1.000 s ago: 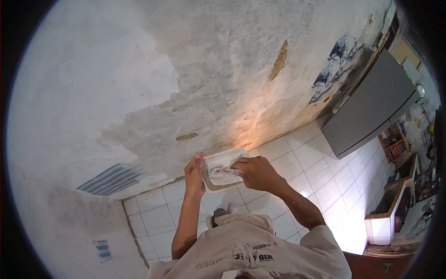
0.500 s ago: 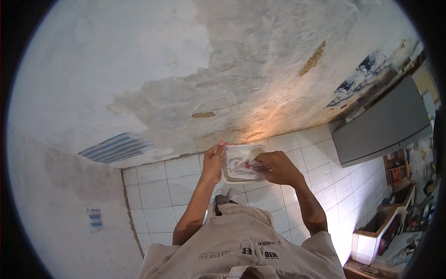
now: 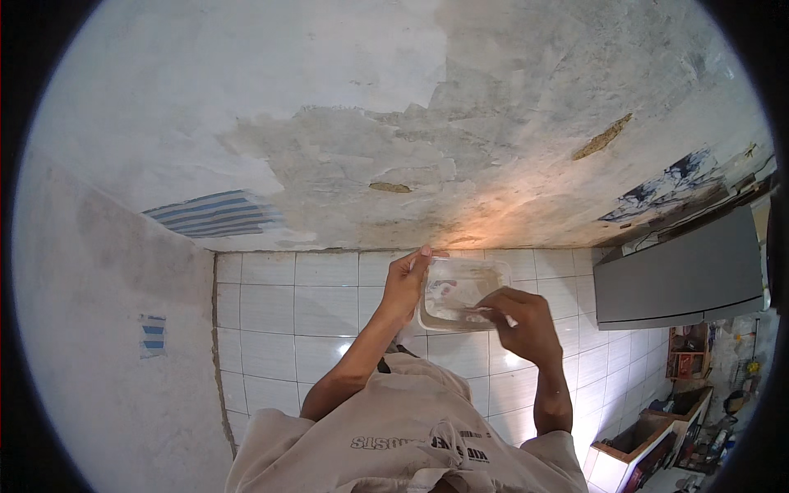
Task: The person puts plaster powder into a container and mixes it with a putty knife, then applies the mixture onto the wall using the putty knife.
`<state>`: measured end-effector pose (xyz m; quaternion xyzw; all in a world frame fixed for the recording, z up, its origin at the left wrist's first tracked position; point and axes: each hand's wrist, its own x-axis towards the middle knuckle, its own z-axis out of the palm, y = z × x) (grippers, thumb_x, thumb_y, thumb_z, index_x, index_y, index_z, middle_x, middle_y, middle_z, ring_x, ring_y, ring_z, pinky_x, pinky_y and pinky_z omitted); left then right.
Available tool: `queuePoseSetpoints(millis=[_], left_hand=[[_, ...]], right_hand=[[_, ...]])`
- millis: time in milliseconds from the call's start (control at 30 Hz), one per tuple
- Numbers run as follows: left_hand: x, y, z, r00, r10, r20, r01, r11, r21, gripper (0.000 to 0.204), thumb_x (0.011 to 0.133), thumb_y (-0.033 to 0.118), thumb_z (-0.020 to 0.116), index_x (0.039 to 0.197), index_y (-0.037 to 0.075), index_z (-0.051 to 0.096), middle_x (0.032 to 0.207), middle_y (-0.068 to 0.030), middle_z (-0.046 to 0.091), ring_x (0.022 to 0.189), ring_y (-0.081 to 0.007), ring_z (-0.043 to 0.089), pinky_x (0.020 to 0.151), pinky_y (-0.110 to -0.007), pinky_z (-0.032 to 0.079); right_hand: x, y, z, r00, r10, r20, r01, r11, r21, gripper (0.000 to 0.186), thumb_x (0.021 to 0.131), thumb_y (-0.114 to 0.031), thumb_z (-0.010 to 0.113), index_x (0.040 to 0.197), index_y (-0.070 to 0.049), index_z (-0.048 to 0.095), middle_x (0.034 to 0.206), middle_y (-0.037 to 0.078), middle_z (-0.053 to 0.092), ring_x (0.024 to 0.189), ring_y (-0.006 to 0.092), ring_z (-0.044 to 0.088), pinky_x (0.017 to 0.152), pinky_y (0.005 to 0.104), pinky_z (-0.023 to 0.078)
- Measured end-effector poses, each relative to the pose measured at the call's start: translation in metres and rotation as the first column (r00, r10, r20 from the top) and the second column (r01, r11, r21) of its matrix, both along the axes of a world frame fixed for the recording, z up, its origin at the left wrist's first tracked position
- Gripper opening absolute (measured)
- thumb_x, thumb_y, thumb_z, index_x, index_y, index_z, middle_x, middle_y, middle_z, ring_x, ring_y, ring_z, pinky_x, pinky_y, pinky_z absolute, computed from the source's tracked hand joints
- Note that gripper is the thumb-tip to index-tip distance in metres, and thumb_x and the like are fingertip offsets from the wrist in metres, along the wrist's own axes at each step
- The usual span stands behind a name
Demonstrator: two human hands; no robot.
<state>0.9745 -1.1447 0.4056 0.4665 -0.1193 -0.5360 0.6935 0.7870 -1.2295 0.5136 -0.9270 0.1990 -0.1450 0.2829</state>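
A clear rectangular plastic container is held above the tiled floor, with pale paste smeared inside. My left hand is closed on its left side, thumb up near the far corner. My right hand is closed around a thin, paste-smeared tool, whose end reaches into the container's near right part; what kind of tool it is cannot be made out.
A patchy plastered wall stands ahead, meeting a side wall at the left. White floor tiles lie below. At right are a grey fridge, a small wooden shelf and a tiled counter with assorted items.
The view has turned, so the far wall's base runs level and the container sits farther right. My right hand has shifted toward the container's near right corner with the tool.
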Motion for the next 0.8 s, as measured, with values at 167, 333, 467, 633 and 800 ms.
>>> queuePoseSetpoints(millis=[167, 333, 467, 633, 800], left_hand=[[0.004, -0.004, 0.015, 0.972, -0.067, 0.227, 0.043, 0.993, 0.11, 0.049, 0.097, 0.042, 0.056, 0.106, -0.005, 0.066, 0.089, -0.0116, 0.069, 0.073, -0.0178, 0.068, 0.067, -0.03, 0.056], [0.007, -0.01, 0.004, 0.998, 0.025, 0.05, -0.024, 1.0, -0.016, 0.045, 0.098, 0.039, 0.055, 0.103, -0.003, 0.069, 0.083, -0.0078, 0.068, 0.068, -0.0127, 0.063, 0.062, -0.026, 0.051], [0.015, -0.01, -0.003, 0.994, 0.014, 0.106, -0.017, 0.999, 0.033, 0.047, 0.097, 0.041, 0.055, 0.104, -0.003, 0.068, 0.087, -0.0095, 0.068, 0.072, -0.0151, 0.065, 0.065, -0.028, 0.053], [0.024, -0.005, -0.002, 0.994, -0.01, 0.109, 0.005, 0.999, 0.045, 0.049, 0.097, 0.044, 0.054, 0.105, -0.003, 0.067, 0.091, -0.0114, 0.069, 0.076, -0.0167, 0.066, 0.068, -0.03, 0.055], [0.051, 0.005, -0.002, 0.98, -0.044, 0.196, 0.038, 0.999, 0.034, 0.047, 0.098, 0.042, 0.053, 0.105, -0.003, 0.066, 0.091, -0.011, 0.069, 0.077, -0.0164, 0.066, 0.069, -0.031, 0.055]], right_hand=[[0.004, 0.0, -0.003, 0.997, -0.066, -0.037, 0.062, 0.992, -0.113, 0.011, 0.079, -0.006, 0.068, 0.09, -0.009, 0.066, 0.083, 0.004, 0.065, 0.073, 0.0253, 0.065, 0.061, 0.0377, 0.052], [0.006, -0.007, -0.008, 0.993, -0.033, -0.116, 0.033, 0.999, 0.0, 0.018, 0.077, -0.005, 0.068, 0.093, -0.01, 0.066, 0.086, 0.005, 0.067, 0.076, 0.0275, 0.066, 0.063, 0.0394, 0.052], [0.012, -0.014, -0.013, 0.996, -0.026, -0.09, 0.027, 1.0, 0.004, 0.012, 0.077, -0.003, 0.068, 0.09, -0.005, 0.067, 0.085, 0.008, 0.069, 0.072, 0.0294, 0.066, 0.061, 0.0372, 0.052], [0.02, -0.022, -0.008, 0.999, -0.006, -0.054, 0.01, 0.998, 0.063, 0.016, 0.075, 0.001, 0.07, 0.091, -0.001, 0.067, 0.085, 0.013, 0.069, 0.073, 0.0307, 0.068, 0.062, 0.0364, 0.053], [0.047, -0.013, 0.008, 0.981, -0.134, 0.143, 0.114, 0.984, 0.14, 0.015, 0.075, -0.004, 0.07, 0.09, -0.003, 0.067, 0.082, 0.011, 0.067, 0.072, 0.0285, 0.067, 0.062, 0.0357, 0.052]])
